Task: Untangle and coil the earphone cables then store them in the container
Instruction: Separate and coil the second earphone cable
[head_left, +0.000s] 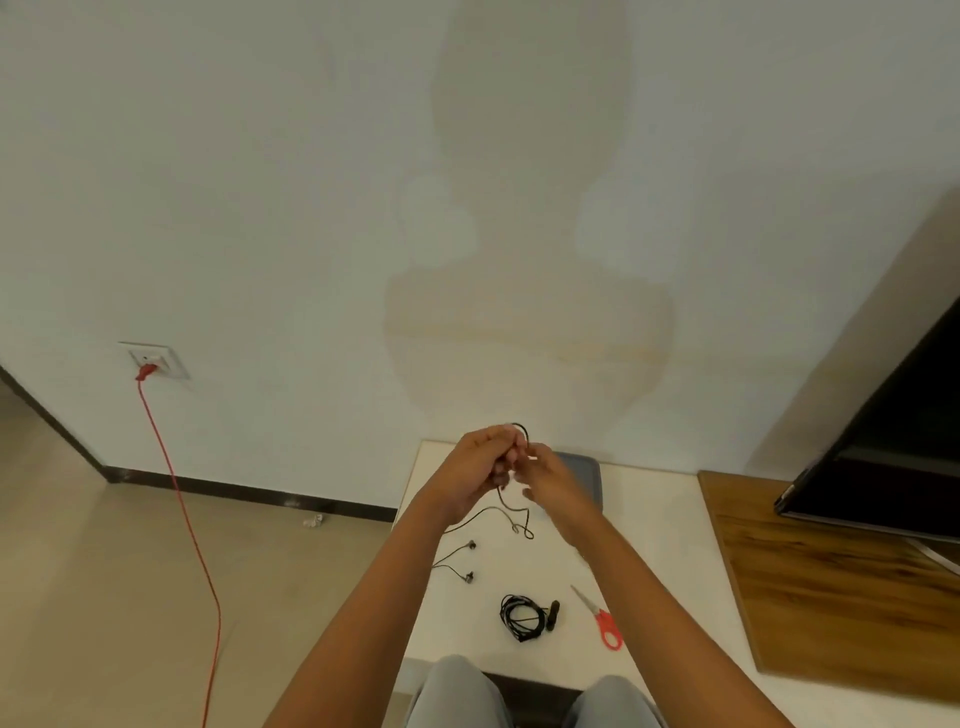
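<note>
Left hand (475, 475) and right hand (545, 480) both pinch the black cable (506, 506) above the desk (649, 545); dangling earbuds (470, 561) w/ loose slack near the coiled bundle (522, 617) prob snag it & re-knot.

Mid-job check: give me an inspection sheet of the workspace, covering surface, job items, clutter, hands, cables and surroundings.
Surface: white table, a wooden board at its right side.
Job's things: one black earphone cable held up in both hands, its earbuds trailing on the table; a second coiled earphone bundle lies nearer the person; grey container behind the hands, mostly hidden.
Clutter: red-handled scissors right of the bundle.
Grippers: left hand and right hand both pinch the cable, close together above the table.
Cables: red cord runs from a wall socket down across the floor.
Surroundings: pale wall, dark screen at right, small white scrap on the floor.
</note>
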